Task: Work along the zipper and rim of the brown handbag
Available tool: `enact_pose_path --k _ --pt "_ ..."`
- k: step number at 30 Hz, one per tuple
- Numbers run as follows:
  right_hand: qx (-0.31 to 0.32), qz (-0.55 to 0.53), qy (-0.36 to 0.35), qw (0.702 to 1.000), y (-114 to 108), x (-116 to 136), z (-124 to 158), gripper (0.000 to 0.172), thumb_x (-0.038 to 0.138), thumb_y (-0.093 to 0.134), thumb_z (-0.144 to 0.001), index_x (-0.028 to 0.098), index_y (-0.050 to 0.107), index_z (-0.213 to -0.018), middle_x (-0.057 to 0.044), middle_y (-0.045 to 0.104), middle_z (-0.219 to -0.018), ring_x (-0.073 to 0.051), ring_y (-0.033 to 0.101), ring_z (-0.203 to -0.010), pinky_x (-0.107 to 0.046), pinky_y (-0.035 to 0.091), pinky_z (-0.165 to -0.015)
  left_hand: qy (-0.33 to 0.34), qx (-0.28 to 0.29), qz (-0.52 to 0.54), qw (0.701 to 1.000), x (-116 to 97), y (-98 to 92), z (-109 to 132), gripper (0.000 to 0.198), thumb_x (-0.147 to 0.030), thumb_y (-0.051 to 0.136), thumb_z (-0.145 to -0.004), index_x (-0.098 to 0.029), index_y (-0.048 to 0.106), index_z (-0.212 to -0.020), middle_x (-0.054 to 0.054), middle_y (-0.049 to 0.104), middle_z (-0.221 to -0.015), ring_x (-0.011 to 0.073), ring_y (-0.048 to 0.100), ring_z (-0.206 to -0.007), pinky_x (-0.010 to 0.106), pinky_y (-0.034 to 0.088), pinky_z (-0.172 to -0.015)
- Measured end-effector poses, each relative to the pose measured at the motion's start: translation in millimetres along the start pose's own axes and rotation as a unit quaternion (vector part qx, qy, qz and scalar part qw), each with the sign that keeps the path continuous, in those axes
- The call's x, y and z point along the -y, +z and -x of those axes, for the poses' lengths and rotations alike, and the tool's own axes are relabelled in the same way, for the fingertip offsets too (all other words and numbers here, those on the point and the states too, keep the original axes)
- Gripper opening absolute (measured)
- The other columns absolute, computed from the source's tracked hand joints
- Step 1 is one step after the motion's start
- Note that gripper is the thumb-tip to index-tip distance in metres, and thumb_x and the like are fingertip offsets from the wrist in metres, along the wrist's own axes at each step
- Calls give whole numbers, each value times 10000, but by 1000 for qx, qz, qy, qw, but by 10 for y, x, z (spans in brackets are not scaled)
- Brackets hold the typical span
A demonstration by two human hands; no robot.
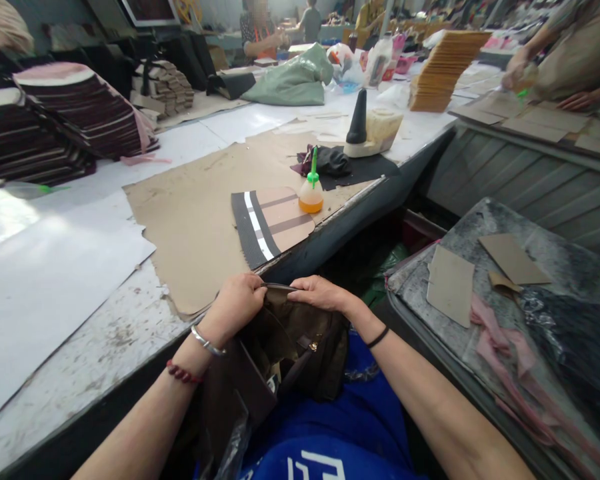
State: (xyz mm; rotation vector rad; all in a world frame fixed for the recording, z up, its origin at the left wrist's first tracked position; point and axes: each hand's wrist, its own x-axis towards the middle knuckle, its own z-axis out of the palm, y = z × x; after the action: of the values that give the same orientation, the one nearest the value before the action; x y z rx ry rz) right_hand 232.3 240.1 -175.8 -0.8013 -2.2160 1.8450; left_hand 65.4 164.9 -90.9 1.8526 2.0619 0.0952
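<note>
A dark brown bag point(250, 380) rests on my lap with its mouth open toward me. My left hand point(237, 300) grips the far rim of that mouth, fingers closed on the edge. Farther right along the same rim, my right hand point(317, 293) pinches the edge between thumb and fingers. Inside, a brown lining and a small gold-coloured clasp point(314, 346) show. Just beyond the hands, a curved tan panel point(285, 213) with a black and white band lies on the table. Beside it stands a squeeze bottle point(311, 193) with a green nozzle and orange liquid.
Brown paper point(195, 213) covers part of the white table point(80, 267). Dark stacked pieces point(85, 107) stand at left, a tan stack point(445, 70) at back right. A grey case point(430, 347) holding card pieces and pink strips is at my right. Other people work beyond.
</note>
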Motion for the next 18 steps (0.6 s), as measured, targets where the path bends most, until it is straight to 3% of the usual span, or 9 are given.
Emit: enact_pose_path --k 18 --pt "4 8 -9 1000 9 29 16 339 471 459 -777 139 510 -728 41 394 -582 -72 372 -523 -165 286 -451 -36 14 -14 999 -78 -41 21 214 -156 431 -769 -141 638 -715 48 640 -791 158 570 -727 218 414 -667"
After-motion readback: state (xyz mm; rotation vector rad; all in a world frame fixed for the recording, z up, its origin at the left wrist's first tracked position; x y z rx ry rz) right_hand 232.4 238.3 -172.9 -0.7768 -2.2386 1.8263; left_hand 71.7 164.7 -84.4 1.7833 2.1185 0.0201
